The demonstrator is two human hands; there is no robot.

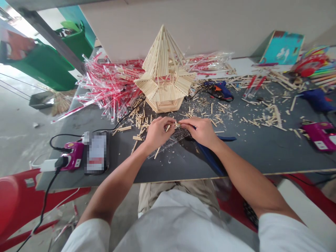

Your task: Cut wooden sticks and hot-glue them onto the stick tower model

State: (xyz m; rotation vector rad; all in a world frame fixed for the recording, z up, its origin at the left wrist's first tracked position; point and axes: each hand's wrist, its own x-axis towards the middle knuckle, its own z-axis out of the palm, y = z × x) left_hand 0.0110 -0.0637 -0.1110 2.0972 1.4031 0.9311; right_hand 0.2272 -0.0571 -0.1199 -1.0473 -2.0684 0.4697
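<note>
Both hands meet in front of a wooden stick model (164, 87) with a pointed roof and a hexagonal base. My left hand (160, 132) pinches short wooden sticks (176, 125), its thumb and forefinger closed. From the other side, the fingertips of my right hand (202, 131) close on the same small pieces. How the sticks are joined is too small to tell. Beneath my hands lie a clear plastic ruler (168, 146) and pliers with blue handles (210, 157), partly hidden by my right hand and forearm.
Stick offcuts litter the table (252, 147). Red-and-clear plastic wrappers (112, 84) pile up at the back left. A blue glue gun (223, 90) lies behind my right hand, another glue gun (316, 99) farther right. A phone (96, 153) and purple power strip (75, 155) with cables sit at left.
</note>
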